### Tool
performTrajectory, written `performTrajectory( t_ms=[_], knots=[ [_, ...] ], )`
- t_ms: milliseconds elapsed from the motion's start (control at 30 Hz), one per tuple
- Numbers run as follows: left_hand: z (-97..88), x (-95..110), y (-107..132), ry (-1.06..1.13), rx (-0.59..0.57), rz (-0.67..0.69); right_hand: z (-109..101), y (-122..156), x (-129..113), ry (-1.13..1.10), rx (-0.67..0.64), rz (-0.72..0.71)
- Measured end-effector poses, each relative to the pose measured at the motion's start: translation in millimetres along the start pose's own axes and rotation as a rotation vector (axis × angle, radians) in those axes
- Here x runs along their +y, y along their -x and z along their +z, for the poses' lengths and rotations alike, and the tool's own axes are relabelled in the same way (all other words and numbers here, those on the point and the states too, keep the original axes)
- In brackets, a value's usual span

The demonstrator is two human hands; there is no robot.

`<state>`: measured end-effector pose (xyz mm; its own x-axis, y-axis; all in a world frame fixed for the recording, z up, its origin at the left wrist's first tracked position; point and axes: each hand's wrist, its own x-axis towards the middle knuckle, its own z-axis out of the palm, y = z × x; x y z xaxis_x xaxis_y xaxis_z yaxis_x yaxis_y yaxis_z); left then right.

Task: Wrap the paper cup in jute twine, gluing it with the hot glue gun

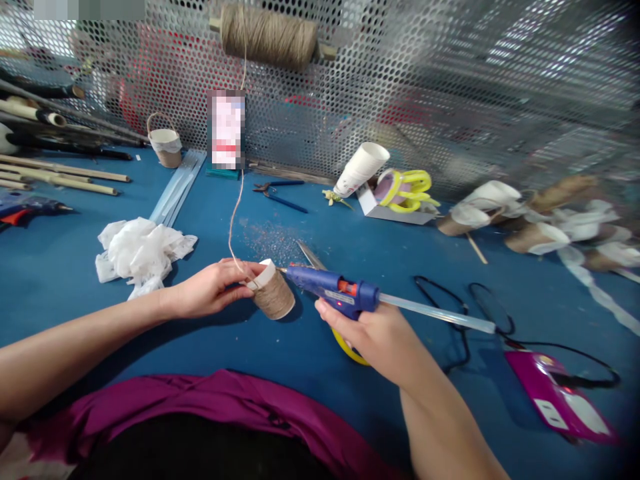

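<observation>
My left hand (220,287) is closed on the rim of a paper cup (276,298), which tilts on its side just above the table. Brown twine wraps most of the cup and leaves a white band at the rim. From there a strand of twine (233,223) runs up to the large spool (267,37). My right hand (373,333) grips a blue glue gun (333,288), its nozzle close to the cup's rim. A clear glue stick (440,312) sticks out of the gun's back. Under the gun lie scissors (350,348) with yellow handles, partly hidden.
White lace (143,250) and glue sticks (180,183) lie left; a finished small basket (167,147) stands behind. Blue-handled pliers (283,193), stacked paper cups (363,167) and yellow tape rolls (407,190) are at the back. A purple badge holder (560,393) with a cord lies right.
</observation>
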<state>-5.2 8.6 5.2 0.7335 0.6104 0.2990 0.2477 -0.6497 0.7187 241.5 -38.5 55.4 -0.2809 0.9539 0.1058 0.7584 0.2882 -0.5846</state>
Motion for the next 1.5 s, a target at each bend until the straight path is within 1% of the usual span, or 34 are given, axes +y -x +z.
performTrajectory(
  t_ms=[200, 333, 567, 800, 900, 1067, 1133, 1267, 1400, 1500],
  knots=[
    [0.1, -0.9, 0.2, 0.002, 0.000, -0.002, -1.6, 2.2, -0.3, 0.034, -0.015, -0.033],
    [-0.3, -0.9, 0.0, 0.005, -0.006, -0.005, -3.4, 4.0, -2.0, -0.007, -0.020, 0.012],
    [-0.5, -0.5, -0.2, 0.007, -0.007, -0.002, -4.5, 1.4, -3.9, -0.043, -0.025, 0.048],
    [-0.2, -0.7, 0.2, 0.004, -0.006, -0.002, -3.7, 2.4, -2.3, -0.022, -0.018, 0.007],
    [-0.3, -0.7, 0.1, 0.013, 0.000, -0.009, -3.7, 6.2, -2.1, -0.018, -0.037, 0.021],
    [-0.3, -0.6, -0.1, 0.029, -0.001, -0.014, -2.6, 10.0, -4.8, -0.072, -0.047, 0.061],
    [0.0, -0.7, -0.1, 0.030, -0.001, -0.017, -2.5, 10.5, -6.8, -0.092, -0.066, 0.053],
    [0.7, -1.0, 0.1, 0.029, 0.010, -0.016, -1.9, 11.3, -10.4, -0.101, -0.083, -0.011],
    [1.1, -0.7, 0.1, 0.024, 0.021, -0.022, 0.2, 13.3, -12.3, -0.111, -0.067, 0.012],
    [1.5, -0.3, 0.2, 0.021, 0.023, -0.020, 2.7, 15.3, -12.1, -0.050, -0.068, -0.004]
  ],
)
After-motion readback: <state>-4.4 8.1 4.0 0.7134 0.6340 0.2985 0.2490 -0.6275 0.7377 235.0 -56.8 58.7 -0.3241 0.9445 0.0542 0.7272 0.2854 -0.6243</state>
